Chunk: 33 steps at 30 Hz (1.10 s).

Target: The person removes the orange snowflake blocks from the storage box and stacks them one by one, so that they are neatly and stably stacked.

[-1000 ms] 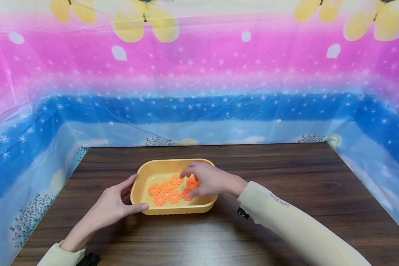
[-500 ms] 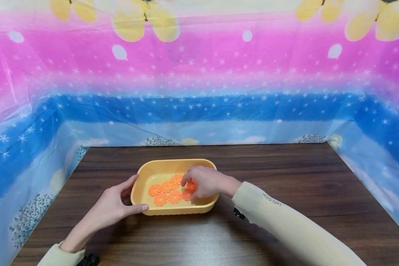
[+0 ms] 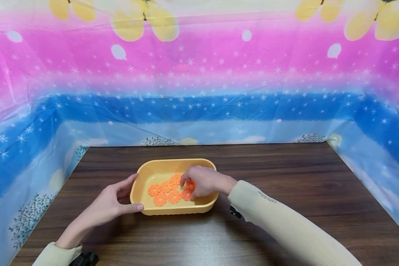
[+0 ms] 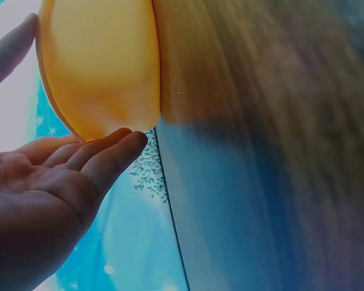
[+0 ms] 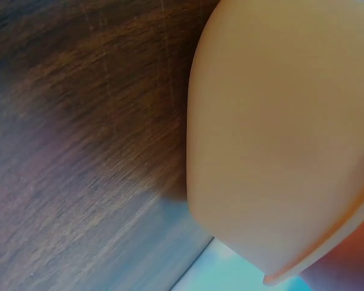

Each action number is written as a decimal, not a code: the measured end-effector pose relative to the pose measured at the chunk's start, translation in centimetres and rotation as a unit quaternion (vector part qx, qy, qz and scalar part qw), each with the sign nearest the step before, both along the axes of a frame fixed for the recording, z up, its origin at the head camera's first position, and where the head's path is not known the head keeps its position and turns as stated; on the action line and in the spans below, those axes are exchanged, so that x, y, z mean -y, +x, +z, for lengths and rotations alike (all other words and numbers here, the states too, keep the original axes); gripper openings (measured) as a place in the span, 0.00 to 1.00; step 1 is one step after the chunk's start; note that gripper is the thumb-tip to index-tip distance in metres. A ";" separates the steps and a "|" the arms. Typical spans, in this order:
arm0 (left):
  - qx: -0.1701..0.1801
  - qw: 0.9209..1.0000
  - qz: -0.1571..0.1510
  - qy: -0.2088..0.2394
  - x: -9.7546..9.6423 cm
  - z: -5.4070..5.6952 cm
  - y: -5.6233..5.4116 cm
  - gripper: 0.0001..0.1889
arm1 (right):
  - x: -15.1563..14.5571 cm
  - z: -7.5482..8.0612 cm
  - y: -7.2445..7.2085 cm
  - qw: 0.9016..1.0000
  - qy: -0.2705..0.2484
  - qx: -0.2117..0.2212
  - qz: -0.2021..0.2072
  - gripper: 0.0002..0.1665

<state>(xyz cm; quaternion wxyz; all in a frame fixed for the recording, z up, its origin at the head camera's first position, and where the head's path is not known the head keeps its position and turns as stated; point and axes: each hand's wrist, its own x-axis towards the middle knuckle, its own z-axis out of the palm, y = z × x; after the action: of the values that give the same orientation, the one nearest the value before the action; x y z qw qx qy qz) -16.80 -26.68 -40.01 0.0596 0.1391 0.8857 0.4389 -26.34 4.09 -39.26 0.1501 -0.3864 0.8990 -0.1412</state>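
A yellow plastic bin (image 3: 173,211) with rounded corners holds several orange snowflake building discs (image 3: 160,199), lying flat and partly overlapping. My left hand (image 3: 109,203) spans the bin's left end, thumb at the front rim and fingers against the outer side. In the left wrist view those fingers (image 4: 109,160) look nearly straight against the wall. My right hand (image 3: 204,181) reaches over the right end with bent fingers down among the rightmost discs. I cannot tell whether it pinches one. The right wrist view shows mostly the bin's outer wall (image 5: 279,121), its fingers hidden.
The bin stands on a dark wood-grain table (image 3: 269,177). A printed cloth (image 3: 199,107) in pink and blue, with snowflakes and trees, hangs along the back and both sides of the table.
My right hand has moved slightly left and lower into the bin, and its fingers have bent in over the right-hand discs. The left thumb has slid a little left along the rim.
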 end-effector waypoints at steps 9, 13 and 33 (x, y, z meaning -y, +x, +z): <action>0.029 0.999 -0.010 0.020 0.3 0.1 -0.1 0.53 | 0.3 -0.1 0.1 1.000 0.010 -0.004 -0.004 0.20; 0.031 0.999 -0.011 0.023 0.2 0.1 -0.1 0.53 | 0.4 -0.2 0.2 1.000 0.011 -0.013 -0.002 0.17; 0.060 0.995 -0.017 0.080 0.5 -0.1 -0.3 0.54 | 1.2 -0.5 0.2 0.999 0.002 -0.019 -0.031 0.16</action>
<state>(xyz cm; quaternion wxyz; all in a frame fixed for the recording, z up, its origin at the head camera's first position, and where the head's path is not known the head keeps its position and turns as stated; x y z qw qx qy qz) -17.09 -27.16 -40.13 0.1090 0.1322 0.8401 0.5147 -26.17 2.91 -39.76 0.1295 -0.3606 0.9136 -0.1362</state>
